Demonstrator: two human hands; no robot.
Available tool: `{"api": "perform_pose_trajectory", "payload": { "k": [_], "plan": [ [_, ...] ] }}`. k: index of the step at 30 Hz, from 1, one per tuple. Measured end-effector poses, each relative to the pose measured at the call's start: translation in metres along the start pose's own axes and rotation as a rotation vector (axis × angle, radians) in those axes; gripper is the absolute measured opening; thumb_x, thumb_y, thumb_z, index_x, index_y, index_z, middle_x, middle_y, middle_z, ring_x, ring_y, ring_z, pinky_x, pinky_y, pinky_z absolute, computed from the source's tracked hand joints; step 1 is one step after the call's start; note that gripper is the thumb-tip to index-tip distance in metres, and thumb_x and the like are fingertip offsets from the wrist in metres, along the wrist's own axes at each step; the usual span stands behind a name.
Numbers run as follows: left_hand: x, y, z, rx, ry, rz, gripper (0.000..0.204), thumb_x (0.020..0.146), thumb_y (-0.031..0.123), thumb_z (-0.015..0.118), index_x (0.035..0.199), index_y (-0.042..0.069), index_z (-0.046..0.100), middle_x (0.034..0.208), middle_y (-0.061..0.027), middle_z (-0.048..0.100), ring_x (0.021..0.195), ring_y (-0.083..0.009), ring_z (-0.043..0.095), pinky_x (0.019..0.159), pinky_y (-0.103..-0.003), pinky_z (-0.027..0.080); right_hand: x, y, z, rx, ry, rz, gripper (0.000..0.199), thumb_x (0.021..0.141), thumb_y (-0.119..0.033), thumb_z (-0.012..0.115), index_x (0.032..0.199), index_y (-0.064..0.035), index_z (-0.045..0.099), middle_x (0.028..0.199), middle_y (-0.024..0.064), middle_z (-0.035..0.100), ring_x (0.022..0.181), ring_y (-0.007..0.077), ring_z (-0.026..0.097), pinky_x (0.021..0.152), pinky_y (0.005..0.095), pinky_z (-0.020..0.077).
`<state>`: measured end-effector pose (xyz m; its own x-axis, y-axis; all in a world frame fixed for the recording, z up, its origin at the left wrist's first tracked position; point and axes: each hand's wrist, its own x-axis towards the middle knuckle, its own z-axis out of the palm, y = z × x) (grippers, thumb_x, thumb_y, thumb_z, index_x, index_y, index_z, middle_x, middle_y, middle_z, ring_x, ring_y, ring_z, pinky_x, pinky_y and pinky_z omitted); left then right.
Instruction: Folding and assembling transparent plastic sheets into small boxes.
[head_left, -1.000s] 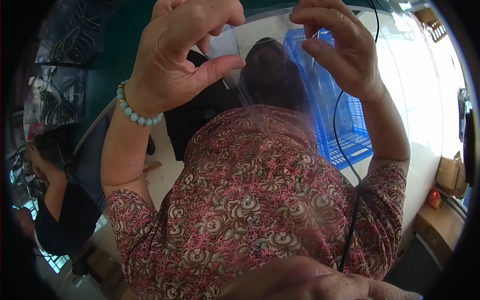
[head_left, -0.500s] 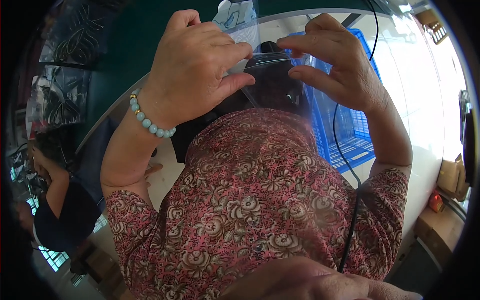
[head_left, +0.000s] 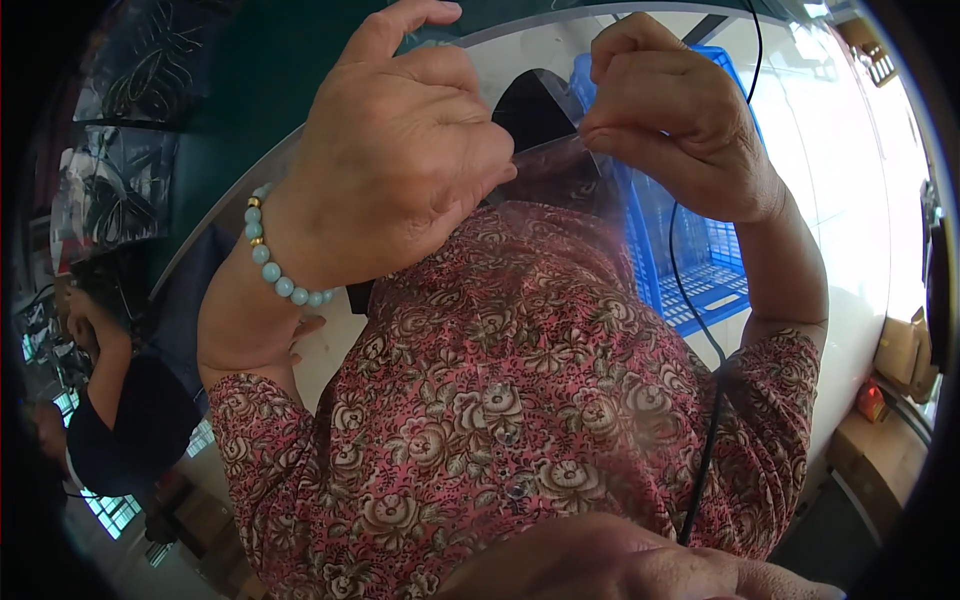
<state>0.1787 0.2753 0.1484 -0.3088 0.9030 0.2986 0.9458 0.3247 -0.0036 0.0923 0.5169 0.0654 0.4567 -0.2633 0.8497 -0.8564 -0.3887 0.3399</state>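
Observation:
A sheet of clear plastic, apparently a bag point(head_left: 566, 158), hangs between my hands in front of my flowered shirt. It is see-through, so its outline is hard to follow. My left hand point(head_left: 405, 165), with a pale green bead bracelet point(head_left: 267, 262) at the wrist, pinches the left side of the plastic, and one finger points up and away. On the other side, the thumb and bent fingers of my right hand point(head_left: 675, 115) are closed on the right part of it. The left fingertips are partly hidden behind the hand.
A blue plastic crate point(head_left: 700, 270) stands beyond my right forearm. A black cable point(head_left: 674, 260) runs down past that arm. At the left, clear packets with dark cords point(head_left: 125, 190) lie on a dark green tabletop point(head_left: 250, 80). Another person's arm point(head_left: 110, 370) is at the far left.
Both hands have gone from loosely spread fingers to closed pinches on the plastic. The left hand has turned and come slightly closer. The blue-and-white printed piece behind it no longer shows.

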Motion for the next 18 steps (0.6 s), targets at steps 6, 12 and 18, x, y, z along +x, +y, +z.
{"api": "perform_pose_trajectory", "payload": {
  "k": [6,12,18],
  "plan": [
    [-0.006,-0.012,-0.061,-0.253,-0.024,-0.128,0.06,0.07,0.049,0.081,0.111,0.006,0.07,0.132,-0.017,0.062,0.129,-0.0316,0.055,0.113,-0.055,0.03,-0.009,0.0,-0.004,0.265,0.027,0.077,0.016,0.086,-0.012,0.075,0.097,-0.0011,0.073,0.091,0.0113,0.069,0.094,0.0288,0.06,0.092,0.0417,0.0417],
    [-0.036,-0.052,-0.043,-0.169,-0.245,-0.01,0.025,0.079,0.022,0.079,0.095,0.006,0.07,0.1,-0.0088,0.071,0.115,-0.0283,0.064,0.112,-0.052,0.032,-0.009,0.014,0.005,0.567,0.055,0.14,0.026,0.087,-0.014,0.075,0.11,-0.0023,0.075,0.107,0.0143,0.072,0.115,0.0311,0.06,0.104,0.0449,0.0393],
    [-0.041,-0.034,-0.025,-0.711,-0.038,-0.394,0.007,0.093,0.008,0.066,0.094,0.001,0.066,0.082,-0.0069,0.067,0.076,-0.0162,0.069,0.075,-0.031,0.054,0.077,-0.042,-0.018,0.049,-0.281,1.065,0.048,0.088,-0.017,0.074,0.13,0.0019,0.06,0.119,0.0199,0.065,0.109,0.0328,0.064,0.096,0.0424,0.0464]
  ]
}}
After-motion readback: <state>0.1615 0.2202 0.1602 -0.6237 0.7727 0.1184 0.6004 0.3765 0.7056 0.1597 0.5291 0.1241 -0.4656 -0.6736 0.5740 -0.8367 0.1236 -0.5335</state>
